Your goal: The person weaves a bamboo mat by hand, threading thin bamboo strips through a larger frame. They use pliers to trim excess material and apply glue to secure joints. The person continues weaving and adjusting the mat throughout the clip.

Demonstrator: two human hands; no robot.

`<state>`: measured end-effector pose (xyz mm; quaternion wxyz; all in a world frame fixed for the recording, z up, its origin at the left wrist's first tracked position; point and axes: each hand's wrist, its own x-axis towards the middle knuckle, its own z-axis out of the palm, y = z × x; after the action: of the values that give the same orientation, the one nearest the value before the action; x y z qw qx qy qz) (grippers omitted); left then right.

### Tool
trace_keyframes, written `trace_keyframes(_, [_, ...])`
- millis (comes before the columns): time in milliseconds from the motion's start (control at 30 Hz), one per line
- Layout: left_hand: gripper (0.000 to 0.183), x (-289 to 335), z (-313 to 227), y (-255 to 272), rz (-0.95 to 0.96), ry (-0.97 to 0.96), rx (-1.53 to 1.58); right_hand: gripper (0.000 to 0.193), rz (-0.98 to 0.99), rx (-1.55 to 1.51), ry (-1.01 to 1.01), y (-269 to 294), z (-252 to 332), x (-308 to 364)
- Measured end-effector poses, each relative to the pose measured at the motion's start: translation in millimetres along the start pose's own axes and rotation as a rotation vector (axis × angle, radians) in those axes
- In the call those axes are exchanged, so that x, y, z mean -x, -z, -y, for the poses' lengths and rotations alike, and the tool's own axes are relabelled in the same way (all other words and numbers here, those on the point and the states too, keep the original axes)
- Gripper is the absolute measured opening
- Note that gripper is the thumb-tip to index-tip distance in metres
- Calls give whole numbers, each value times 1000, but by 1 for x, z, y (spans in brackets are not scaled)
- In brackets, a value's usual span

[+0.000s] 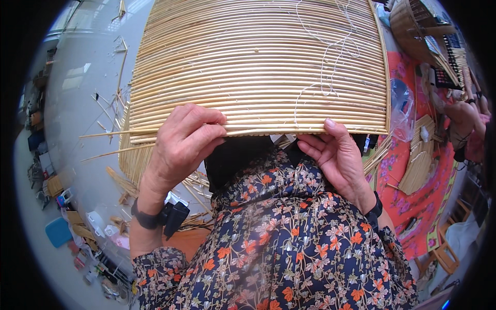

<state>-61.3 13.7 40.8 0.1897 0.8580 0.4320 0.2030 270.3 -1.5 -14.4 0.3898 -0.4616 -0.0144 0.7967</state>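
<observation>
The stalk mat [248, 67], made of straw-coloured rods laid side by side, takes up the upper middle, its near edge raised just in front of the person's body. A thin border strip runs down its right side. Below it spreads the person's navy garment [294, 232], patterned with orange and pale leaves. Past the mat on the left is a pale grey surface [77, 93] with scattered scraps; on the right, a red floral cloth [431, 206] bears a fan-shaped sheet of stalks [416, 173]. A woven basket [411, 26] stands at the upper right, with a clear plastic bag [402, 103] nearer, beside the mat's border.

The left hand [188, 132] is at the near edge, left of its middle: thumb and index finger pinch there, the other fingers curled in; whether they grip the outermost rod alone, I cannot tell. The right hand [336, 155] pinches the same edge nearer the right corner, thumb on top, fingers bent underneath and partly hidden. At the far right is a co-worker's hand [462, 119], its finger state unclear.

Black wrist straps [150, 217] circle both wrists. 2 loose stalks [111, 134] jut leftward from beside the left hand. Smallest, a white thread [323, 72] lies in loops across the mat's right half.
</observation>
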Motion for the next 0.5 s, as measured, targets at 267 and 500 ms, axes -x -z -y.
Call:
trace_keyframes(267, [20, -1, 0, -6, -58, 2, 46, 40, -4, -2, -13, 0, -1, 0])
trace_keyframes(500, [19, 2, 1, -6, -13, 19, 66, 39, -2, -9, -19, 1, -2, -1])
